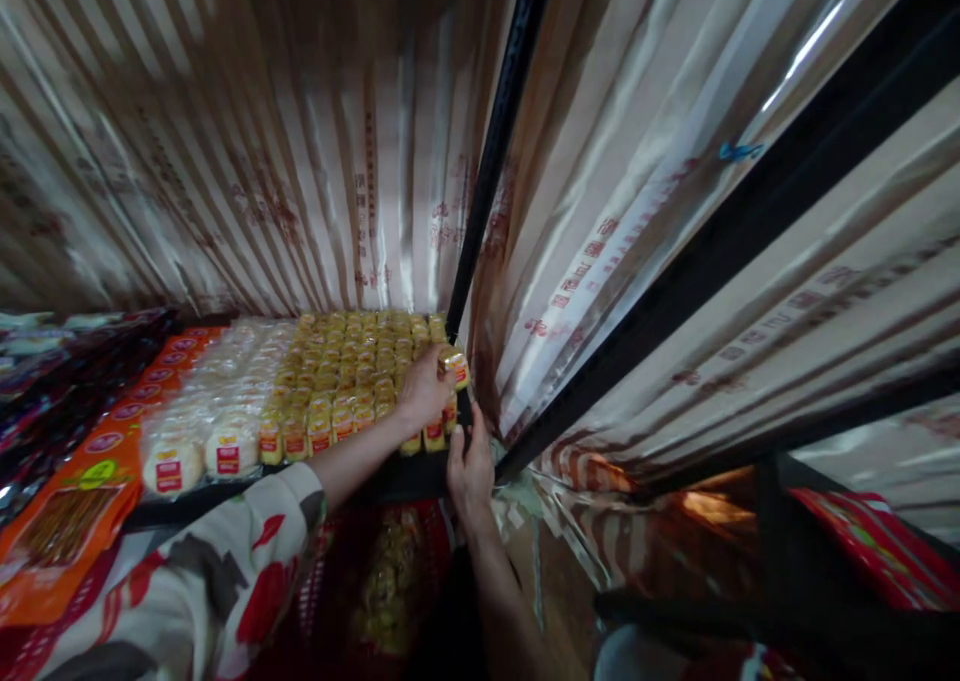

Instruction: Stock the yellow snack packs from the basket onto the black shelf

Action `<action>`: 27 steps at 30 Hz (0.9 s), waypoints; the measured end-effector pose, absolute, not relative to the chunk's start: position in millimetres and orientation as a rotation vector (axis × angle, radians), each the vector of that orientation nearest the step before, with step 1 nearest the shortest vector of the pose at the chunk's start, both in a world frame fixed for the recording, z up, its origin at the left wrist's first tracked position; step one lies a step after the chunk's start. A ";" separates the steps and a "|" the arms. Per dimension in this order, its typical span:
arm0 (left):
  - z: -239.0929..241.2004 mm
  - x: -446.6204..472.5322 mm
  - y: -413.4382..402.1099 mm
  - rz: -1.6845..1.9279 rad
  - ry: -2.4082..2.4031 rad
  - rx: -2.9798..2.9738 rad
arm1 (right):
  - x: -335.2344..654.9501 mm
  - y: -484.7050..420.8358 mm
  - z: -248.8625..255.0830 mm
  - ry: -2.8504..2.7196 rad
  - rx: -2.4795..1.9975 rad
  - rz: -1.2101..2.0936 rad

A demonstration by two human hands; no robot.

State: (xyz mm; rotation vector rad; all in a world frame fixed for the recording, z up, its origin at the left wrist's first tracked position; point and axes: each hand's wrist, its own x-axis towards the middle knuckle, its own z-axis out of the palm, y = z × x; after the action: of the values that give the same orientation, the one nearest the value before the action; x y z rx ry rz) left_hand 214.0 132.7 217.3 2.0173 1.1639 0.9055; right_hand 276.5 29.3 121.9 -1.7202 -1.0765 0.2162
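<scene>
My left hand (424,389) reaches over a shelf of several small yellow packets (352,371) and is closed on one yellow packet with a red label (455,363) at the right end of the rows. My right hand (471,466) sits just below it, fingers curled onto the dark shelf edge (405,476) beside the black upright post (491,161). A floral sleeve covers my left forearm.
White round packs with red labels (199,441) lie left of the yellow ones, then orange bags (75,481). Shiny striped plastic sheeting (660,221) hangs behind and to the right. A red bag of goods (382,581) stands below the shelf.
</scene>
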 end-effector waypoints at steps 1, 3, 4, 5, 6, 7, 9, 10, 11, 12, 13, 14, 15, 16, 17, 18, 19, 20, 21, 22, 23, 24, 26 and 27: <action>221.0 217.7 142.5 0.910 1.189 2.009 | 279.8 37.4 120.7 -1.086 -1.721 0.236; 227.8 224.6 160.0 0.900 1.260 2.002 | 285.7 52.7 120.1 -1.084 -1.721 0.305; 230.5 227.8 167.7 0.885 1.296 2.001 | 288.6 59.7 120.9 -1.070 -1.719 0.349; 232.6 230.7 174.8 0.865 1.327 2.003 | 291.4 66.4 122.2 -1.046 -1.714 0.392; 233.8 233.4 181.4 0.839 1.351 2.008 | 294.2 72.8 124.0 -1.016 -1.709 0.431; 234.1 235.8 187.7 0.814 1.367 2.017 | 297.2 78.9 125.9 -0.984 -1.703 0.464; 232.4 240.2 199.6 0.780 1.382 2.041 | 303.5 90.5 129.0 -0.924 -1.693 0.514; 230.9 242.2 205.2 0.769 1.383 2.059 | 306.6 96.0 129.7 -0.897 -1.690 0.538; 229.3 244.1 210.6 0.759 1.376 2.079 | 309.5 101.1 129.8 -0.877 -1.685 0.564; 227.8 246.0 215.7 0.747 1.362 2.099 | 312.0 105.9 129.3 -0.863 -1.677 0.592; 226.8 247.8 220.4 0.733 1.345 2.122 | 314.0 110.1 128.5 -0.857 -1.665 0.619; 226.4 249.7 224.6 0.719 1.329 2.143 | 315.5 113.7 127.6 -0.856 -1.649 0.641; 226.5 251.6 228.3 0.708 1.315 2.162 | 316.3 116.7 126.9 -0.859 -1.631 0.663; 227.0 253.5 231.6 0.701 1.307 2.174 | 316.5 119.1 126.6 -0.867 -1.613 0.688; 227.8 255.2 234.4 0.696 1.305 2.183 | 316.4 121.0 126.8 -0.877 -1.595 0.721; 228.5 256.8 236.9 0.684 1.306 2.194 | 315.9 122.5 127.5 -0.887 -1.577 0.760; 229.0 258.2 239.3 0.667 1.306 2.207 | 315.3 123.7 128.3 -0.900 -1.556 0.802; 229.1 259.5 241.6 0.647 1.304 2.220 | 314.8 124.7 129.2 -0.913 -1.532 0.839; 228.7 260.6 243.9 0.627 1.303 2.235 | 314.2 125.7 129.7 -0.925 -1.509 0.866; 227.6 261.8 246.4 0.607 1.303 2.251 | 313.9 126.5 129.9 -0.936 -1.489 0.880; 226.1 263.0 249.0 0.594 1.301 2.264 | 313.7 127.4 129.6 -0.946 -1.476 0.882; 224.2 264.4 251.6 0.588 1.299 2.271 | 313.7 128.2 128.9 -0.953 -1.474 0.873; 219.9 267.5 257.0 0.586 1.293 2.273 | 314.5 129.7 127.0 -0.961 -1.488 0.848; 217.9 269.2 259.5 0.588 1.293 2.269 | 315.4 130.6 126.2 -0.962 -1.489 0.845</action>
State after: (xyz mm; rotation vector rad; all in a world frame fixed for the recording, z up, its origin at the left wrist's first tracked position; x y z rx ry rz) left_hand 269.2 259.5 217.9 2.2685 1.2926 0.5885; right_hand 315.4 130.6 126.2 -1.4887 -0.9616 0.8448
